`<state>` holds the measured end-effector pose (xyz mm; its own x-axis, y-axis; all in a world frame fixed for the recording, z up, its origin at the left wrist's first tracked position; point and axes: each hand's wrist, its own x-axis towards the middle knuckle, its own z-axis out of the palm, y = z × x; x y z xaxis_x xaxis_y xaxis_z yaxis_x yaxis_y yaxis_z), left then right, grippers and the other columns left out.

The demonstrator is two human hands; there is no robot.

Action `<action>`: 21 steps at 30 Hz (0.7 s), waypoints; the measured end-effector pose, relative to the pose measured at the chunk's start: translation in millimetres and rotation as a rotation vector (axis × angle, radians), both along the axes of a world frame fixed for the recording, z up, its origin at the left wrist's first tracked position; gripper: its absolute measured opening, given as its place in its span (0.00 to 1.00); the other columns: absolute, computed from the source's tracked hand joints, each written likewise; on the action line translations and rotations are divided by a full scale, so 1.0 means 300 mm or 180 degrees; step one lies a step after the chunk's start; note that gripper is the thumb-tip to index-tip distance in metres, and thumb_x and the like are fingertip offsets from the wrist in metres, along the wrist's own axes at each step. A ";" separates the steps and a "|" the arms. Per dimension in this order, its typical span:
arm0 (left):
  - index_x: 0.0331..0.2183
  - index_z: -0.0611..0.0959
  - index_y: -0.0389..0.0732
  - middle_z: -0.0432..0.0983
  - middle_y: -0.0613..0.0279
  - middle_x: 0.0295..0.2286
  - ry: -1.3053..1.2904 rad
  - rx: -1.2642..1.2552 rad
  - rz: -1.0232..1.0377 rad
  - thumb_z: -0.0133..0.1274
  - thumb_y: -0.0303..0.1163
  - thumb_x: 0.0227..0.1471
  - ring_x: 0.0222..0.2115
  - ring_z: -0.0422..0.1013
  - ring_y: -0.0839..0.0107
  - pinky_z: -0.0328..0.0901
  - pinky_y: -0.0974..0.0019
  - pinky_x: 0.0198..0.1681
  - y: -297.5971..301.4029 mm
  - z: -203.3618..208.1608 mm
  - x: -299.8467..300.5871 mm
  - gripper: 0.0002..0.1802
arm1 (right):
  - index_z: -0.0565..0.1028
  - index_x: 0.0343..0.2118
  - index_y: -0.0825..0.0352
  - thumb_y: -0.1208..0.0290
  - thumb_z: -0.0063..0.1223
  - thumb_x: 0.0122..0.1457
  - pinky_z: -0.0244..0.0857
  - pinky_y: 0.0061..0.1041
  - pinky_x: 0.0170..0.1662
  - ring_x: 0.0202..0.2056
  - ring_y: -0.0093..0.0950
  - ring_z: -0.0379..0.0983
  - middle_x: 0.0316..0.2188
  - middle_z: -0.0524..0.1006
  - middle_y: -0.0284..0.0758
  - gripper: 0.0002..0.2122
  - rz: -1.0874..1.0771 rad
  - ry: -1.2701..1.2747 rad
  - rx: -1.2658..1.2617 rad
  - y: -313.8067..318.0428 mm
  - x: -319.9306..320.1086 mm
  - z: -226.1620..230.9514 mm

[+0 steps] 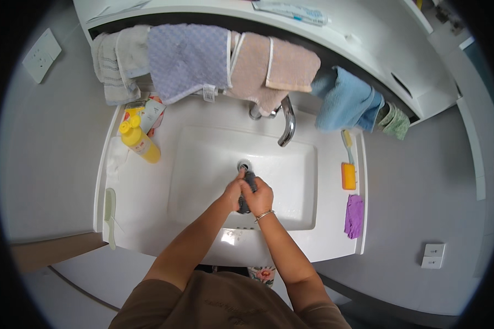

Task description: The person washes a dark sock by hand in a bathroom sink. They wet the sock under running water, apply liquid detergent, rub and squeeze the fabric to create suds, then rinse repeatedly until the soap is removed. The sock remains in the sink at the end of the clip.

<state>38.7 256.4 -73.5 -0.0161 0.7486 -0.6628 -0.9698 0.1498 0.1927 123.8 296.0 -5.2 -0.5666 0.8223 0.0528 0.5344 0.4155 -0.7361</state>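
Observation:
Low over the white sink basin [197, 181], my left hand [233, 193] and my right hand [260, 196] are close together, fingers curled round a dark grey bundle that looks like cloth [243, 206]. Part of the bundle shows above and below my fingers; its exact kind is hard to make out. Just beyond my fingertips lies the drain [245, 164]. A bracelet [264, 215] circles my right wrist. The chrome faucet [288, 123] curves over the back of the basin, and no stream of water can be made out from it.
Several towels, including a purple one [189, 60] and a blue one [346, 101], hang at the back. A yellow bottle [141, 143] and comb [110, 211] sit left. On the right ledge are a brush [348, 145], orange sponge [348, 176] and purple cloth [354, 216].

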 end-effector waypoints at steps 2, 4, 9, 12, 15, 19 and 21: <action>0.31 0.77 0.45 0.73 0.63 0.23 0.0345 0.0167 -0.0431 0.48 0.57 0.47 0.24 0.70 0.71 0.68 0.66 0.29 -0.015 0.148 0.029 0.24 | 0.73 0.22 0.67 0.64 0.57 0.48 0.64 0.23 0.24 0.21 0.28 0.71 0.18 0.74 0.33 0.11 -0.0786 0.0738 -0.0883 0.100 0.050 -0.097; 0.34 0.76 0.40 0.74 0.60 0.27 0.0357 0.0433 -0.0541 0.51 0.45 0.47 0.27 0.72 0.67 0.68 0.64 0.32 -0.037 0.117 -0.006 0.18 | 0.72 0.28 0.66 0.66 0.56 0.50 0.66 0.20 0.26 0.22 0.24 0.71 0.23 0.74 0.31 0.09 -0.1471 0.1889 -0.2049 0.163 0.080 -0.131; 0.35 0.75 0.37 0.75 0.55 0.30 0.0484 0.0077 0.1060 0.48 0.31 0.47 0.31 0.73 0.64 0.68 0.62 0.38 0.001 0.040 -0.007 0.12 | 0.63 0.45 0.68 0.84 0.44 0.46 0.60 0.23 0.47 0.43 0.29 0.66 0.43 0.69 0.42 0.20 -0.0864 0.2033 -0.1526 0.037 0.043 -0.041; 0.36 0.74 0.39 0.73 0.57 0.29 0.1897 -0.0607 0.0931 0.50 0.37 0.49 0.29 0.71 0.67 0.68 0.63 0.34 0.080 -0.083 -0.015 0.14 | 0.68 0.44 0.69 0.81 0.47 0.50 0.57 0.23 0.49 0.44 0.28 0.65 0.43 0.69 0.37 0.16 -0.0167 0.1629 -0.0195 -0.098 -0.036 0.037; 0.37 0.74 0.36 0.73 0.58 0.30 0.1233 -0.0241 0.0707 0.49 0.51 0.49 0.30 0.69 0.69 0.65 0.66 0.34 0.096 0.033 0.041 0.26 | 0.72 0.28 0.70 0.71 0.50 0.53 0.63 0.26 0.34 0.27 0.27 0.67 0.25 0.74 0.37 0.07 -0.0741 0.0872 -0.0124 0.019 -0.040 0.063; 0.32 0.76 0.38 0.71 0.60 0.26 0.1203 0.0069 0.0491 0.45 0.55 0.50 0.28 0.66 0.71 0.63 0.66 0.33 0.091 0.153 0.101 0.26 | 0.70 0.21 0.72 0.62 0.49 0.54 0.61 0.32 0.24 0.17 0.37 0.64 0.15 0.71 0.44 0.15 -0.1103 0.1029 -0.0194 0.129 0.014 0.008; 0.28 0.75 0.42 0.69 0.64 0.22 0.1303 -0.0247 0.0580 0.40 0.54 0.53 0.24 0.67 0.72 0.64 0.67 0.30 0.081 0.159 0.062 0.24 | 0.71 0.20 0.72 0.59 0.50 0.53 0.62 0.34 0.24 0.18 0.43 0.67 0.16 0.70 0.47 0.17 -0.0663 0.0916 0.0316 0.038 -0.004 0.046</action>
